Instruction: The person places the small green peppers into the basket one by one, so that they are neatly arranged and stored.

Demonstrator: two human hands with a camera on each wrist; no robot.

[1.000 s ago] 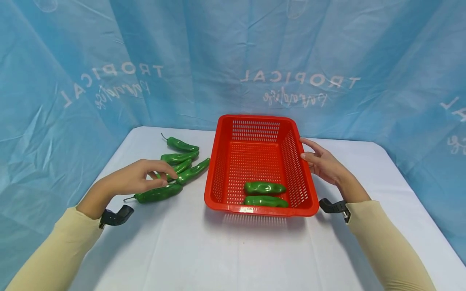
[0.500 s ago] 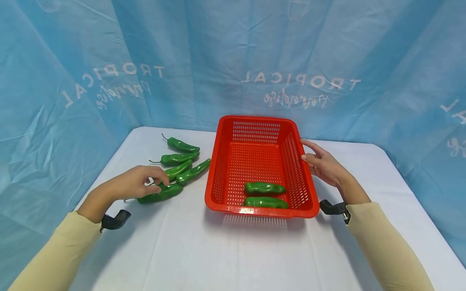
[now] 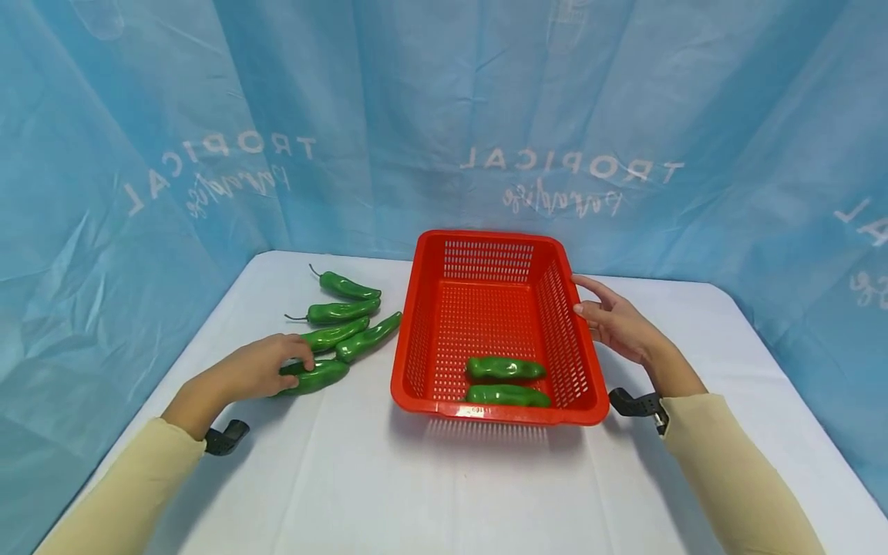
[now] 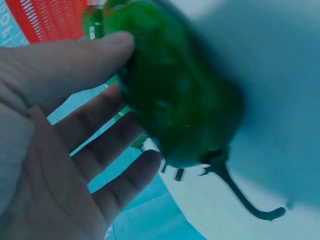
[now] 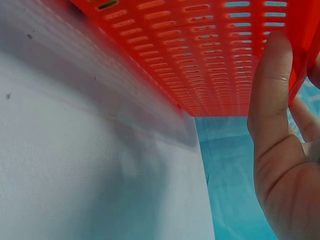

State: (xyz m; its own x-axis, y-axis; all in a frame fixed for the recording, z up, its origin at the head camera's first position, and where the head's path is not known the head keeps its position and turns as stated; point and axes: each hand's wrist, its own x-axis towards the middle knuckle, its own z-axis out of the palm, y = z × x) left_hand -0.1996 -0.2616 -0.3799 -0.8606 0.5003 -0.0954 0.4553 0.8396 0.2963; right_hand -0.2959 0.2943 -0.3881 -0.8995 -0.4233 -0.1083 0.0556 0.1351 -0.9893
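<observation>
Green pepper (image 3: 321, 376), nearest in the left group — the left hand (image 3: 258, 368) has lowered and now pinches it, reaching turned to holding — while the right hand (image 3: 622, 327) grips the right rim of the red basket (image 3: 527, 415).

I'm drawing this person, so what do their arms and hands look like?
The left sleeve and right sleeve are long, plain and pale yellow, ending near the wrists. The left hand and right hand are bare. Draw a curved black gadget at each wrist: the left gadget and the right gadget.
</observation>
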